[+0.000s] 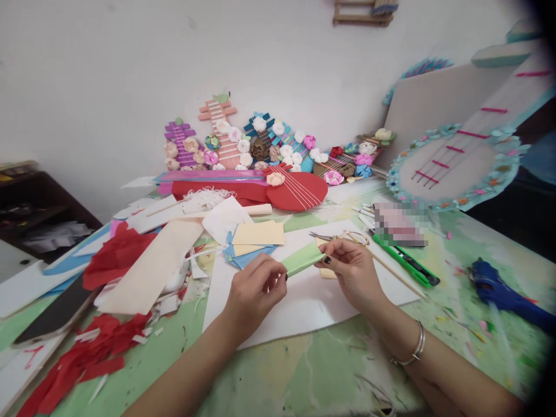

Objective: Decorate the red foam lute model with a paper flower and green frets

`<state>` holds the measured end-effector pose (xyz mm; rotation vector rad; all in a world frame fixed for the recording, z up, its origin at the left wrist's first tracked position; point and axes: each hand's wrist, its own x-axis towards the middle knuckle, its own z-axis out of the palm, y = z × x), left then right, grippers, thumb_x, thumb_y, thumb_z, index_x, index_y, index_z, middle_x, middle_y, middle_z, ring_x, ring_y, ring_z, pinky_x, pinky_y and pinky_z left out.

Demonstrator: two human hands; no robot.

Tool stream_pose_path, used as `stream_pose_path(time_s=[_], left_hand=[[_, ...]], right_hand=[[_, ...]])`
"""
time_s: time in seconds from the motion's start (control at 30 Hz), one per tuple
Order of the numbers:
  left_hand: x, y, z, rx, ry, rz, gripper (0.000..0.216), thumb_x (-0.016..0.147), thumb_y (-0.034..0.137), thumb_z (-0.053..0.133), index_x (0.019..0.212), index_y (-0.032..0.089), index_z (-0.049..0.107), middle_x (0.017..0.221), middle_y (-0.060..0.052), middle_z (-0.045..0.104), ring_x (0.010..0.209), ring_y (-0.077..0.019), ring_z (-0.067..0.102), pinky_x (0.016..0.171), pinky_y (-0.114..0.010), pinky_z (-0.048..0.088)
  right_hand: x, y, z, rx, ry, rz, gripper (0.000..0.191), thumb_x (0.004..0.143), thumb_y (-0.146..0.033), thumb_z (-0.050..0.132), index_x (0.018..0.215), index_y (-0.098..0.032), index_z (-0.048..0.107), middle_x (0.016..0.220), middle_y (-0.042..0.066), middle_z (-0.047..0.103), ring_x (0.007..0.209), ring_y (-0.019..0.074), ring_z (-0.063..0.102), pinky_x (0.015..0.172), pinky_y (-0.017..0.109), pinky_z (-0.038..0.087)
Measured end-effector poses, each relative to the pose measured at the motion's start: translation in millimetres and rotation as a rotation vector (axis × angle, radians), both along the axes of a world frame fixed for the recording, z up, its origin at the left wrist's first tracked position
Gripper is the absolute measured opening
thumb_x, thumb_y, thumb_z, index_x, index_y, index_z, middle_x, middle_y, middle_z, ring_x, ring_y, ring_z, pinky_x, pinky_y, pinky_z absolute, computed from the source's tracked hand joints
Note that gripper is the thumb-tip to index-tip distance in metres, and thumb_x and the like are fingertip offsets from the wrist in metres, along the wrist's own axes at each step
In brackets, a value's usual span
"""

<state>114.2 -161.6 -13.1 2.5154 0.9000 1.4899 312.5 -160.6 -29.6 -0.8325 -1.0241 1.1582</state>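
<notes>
A folded strip of light green paper point(303, 259) is stretched between my two hands above a white board point(278, 318). My left hand point(259, 286) pinches its left end between thumb and fingers. At the other end, my right hand point(351, 267) grips it with thumb and forefinger. Just behind the right hand lie gold-handled scissors point(354, 236), partly hidden by the fingers. Cream paper pieces point(259, 233) rest on blue paper point(234, 255) behind the left hand. A thin wooden stick point(397, 275) runs out to the right from behind my right hand.
A green box cutter point(406, 260) and a blue glue gun point(508, 292) lie at right. Red paper scraps point(99, 347) and a cream paper strip point(152, 266) cover the left. Behind stand flower-covered paper instruments, a red lute shape point(299, 191) and a large blue-rimmed one point(456, 168).
</notes>
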Motion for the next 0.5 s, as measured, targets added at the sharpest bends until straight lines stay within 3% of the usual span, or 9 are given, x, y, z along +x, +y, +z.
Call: stream_pose_path(time_s=[0.17, 0.3, 0.4, 0.5], left_hand=[[4, -3, -3.8, -0.432, -0.111, -0.042, 0.005, 0.078, 0.012, 0.053, 0.077, 0.016, 0.057, 0.064, 0.001, 0.062, 0.050, -0.0104, 0.063, 0.045, -0.017, 0.049], [10, -5, -6.6, -0.736, -0.312, -0.103, 0.005, 0.079, 0.019, 0.055, 0.077, 0.014, 0.058, 0.067, -0.004, 0.068, 0.063, -0.0189, 0.070, 0.059, -0.025, 0.058], [12, -7, -8.1, -0.739, -0.377, -0.124, 0.005, 0.078, 0.017, 0.056, 0.079, 0.013, 0.059, 0.071, -0.006, 0.069, 0.068, -0.0210, 0.070, 0.066, -0.028, 0.060], [13, -9, -9.8, -0.554, -0.320, -0.123, 0.012, 0.073, 0.013, 0.060, 0.086, 0.013, 0.061, 0.078, -0.007, 0.070, 0.072, -0.0212, 0.070, 0.069, -0.028, 0.060]], right_hand=[[-1, -2, -1.6, 0.017, -0.001, -0.060, 0.013, 0.064, -0.017, 0.074, 0.067, -0.017, 0.061, 0.081, 0.001, 0.061, 0.073, 0.0129, 0.059, 0.067, 0.028, 0.056], [-2, -2, -1.8, 0.005, -0.017, -0.115, 0.015, 0.063, -0.020, 0.075, 0.066, -0.017, 0.061, 0.079, 0.001, 0.061, 0.070, 0.0122, 0.059, 0.065, 0.027, 0.056], [-3, -2, -2.0, -0.004, -0.021, -0.139, 0.016, 0.062, -0.020, 0.076, 0.065, -0.016, 0.060, 0.077, 0.001, 0.061, 0.068, 0.0114, 0.059, 0.065, 0.026, 0.056], [-4, -2, -1.6, -0.011, -0.010, -0.148, 0.016, 0.061, -0.021, 0.076, 0.063, -0.016, 0.060, 0.076, 0.000, 0.061, 0.067, 0.0116, 0.059, 0.066, 0.028, 0.056]])
